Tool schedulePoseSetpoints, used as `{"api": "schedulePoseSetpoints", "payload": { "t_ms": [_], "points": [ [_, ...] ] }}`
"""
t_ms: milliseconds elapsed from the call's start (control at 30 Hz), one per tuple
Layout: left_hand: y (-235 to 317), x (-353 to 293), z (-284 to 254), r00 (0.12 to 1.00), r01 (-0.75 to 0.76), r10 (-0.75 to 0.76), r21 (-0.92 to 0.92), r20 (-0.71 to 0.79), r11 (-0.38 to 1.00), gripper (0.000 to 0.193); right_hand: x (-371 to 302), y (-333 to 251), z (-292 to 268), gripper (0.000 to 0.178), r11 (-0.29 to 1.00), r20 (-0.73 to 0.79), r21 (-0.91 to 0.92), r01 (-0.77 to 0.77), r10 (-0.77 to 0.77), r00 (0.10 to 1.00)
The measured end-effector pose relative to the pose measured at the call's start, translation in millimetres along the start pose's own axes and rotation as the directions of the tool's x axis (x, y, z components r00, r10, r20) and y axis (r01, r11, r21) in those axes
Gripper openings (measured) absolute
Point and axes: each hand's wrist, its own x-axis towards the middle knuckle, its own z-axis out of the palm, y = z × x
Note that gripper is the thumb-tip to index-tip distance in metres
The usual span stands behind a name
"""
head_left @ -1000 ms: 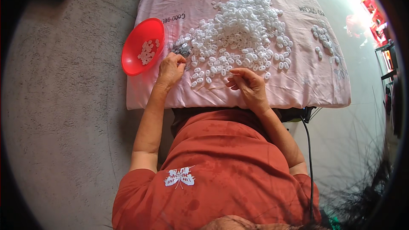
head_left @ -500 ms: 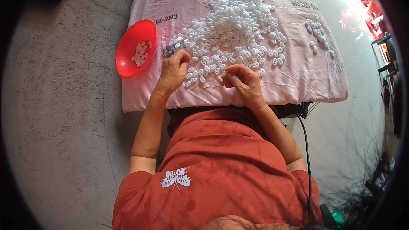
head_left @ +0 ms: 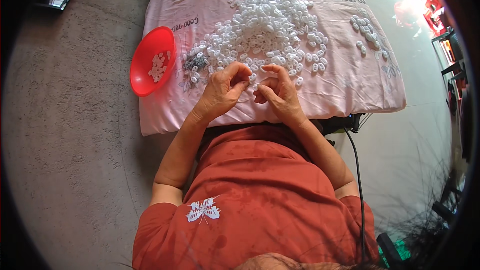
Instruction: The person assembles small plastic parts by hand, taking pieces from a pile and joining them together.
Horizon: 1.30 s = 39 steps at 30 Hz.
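Note:
My left hand [head_left: 226, 91] is closed in a pinch just in front of the heap of small white oval plastic pieces [head_left: 270, 17], which have holes in them. Whatever its fingertips hold is too small to make out. Facing it across a narrow gap, my right hand [head_left: 280, 94] has a small white plastic piece [head_left: 256, 86] at its thumb and fingertips, its index finger arched above. A small pile of dark grey bits [head_left: 196, 61] lies beyond my left hand, with a few white pieces beside it.
At the left edge of the pink cloth-covered table [head_left: 170, 112] stands a red bowl [head_left: 142, 84] with several white pieces inside. A separate group of white pieces [head_left: 365, 30] lies at the right. A black cable [head_left: 356, 155] hangs off the near right side.
My left hand has left the dark grey pile and moved right and slightly nearer, up to my right hand. My right index finger has lifted and arched. The view has shifted slightly.

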Motion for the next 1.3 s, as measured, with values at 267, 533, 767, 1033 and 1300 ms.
{"api": "schedulePoseSetpoints", "payload": {
  "t_ms": [267,533,767,1033,1300],
  "points": [
    [8,-1,0,0.997,-0.057,0.055,0.038,0.049,0.998,0.017,-1,-2,1,0.042,0.999,0.013,-0.034,-0.007,0.007,1.000],
    [10,0,-2,0.996,-0.061,0.057,0.060,0.076,0.996,0.018,-1,-2,2,0.044,0.999,0.023,-0.052,-0.007,0.008,1.000],
    [19,1,-6,0.990,-0.101,0.091,0.099,0.104,0.990,0.019,-2,0,2,0.044,0.997,0.040,-0.078,0.003,0.000,0.999],
    [19,3,-11,0.989,-0.107,0.088,0.162,0.120,0.981,0.019,-2,1,1,0.042,0.997,0.038,-0.078,0.007,-0.004,0.999],
    [17,4,-10,0.986,-0.097,0.071,0.172,0.150,0.980,0.018,-2,-1,2,0.041,0.996,0.050,-0.084,0.006,-0.002,0.999]
  ]
}}
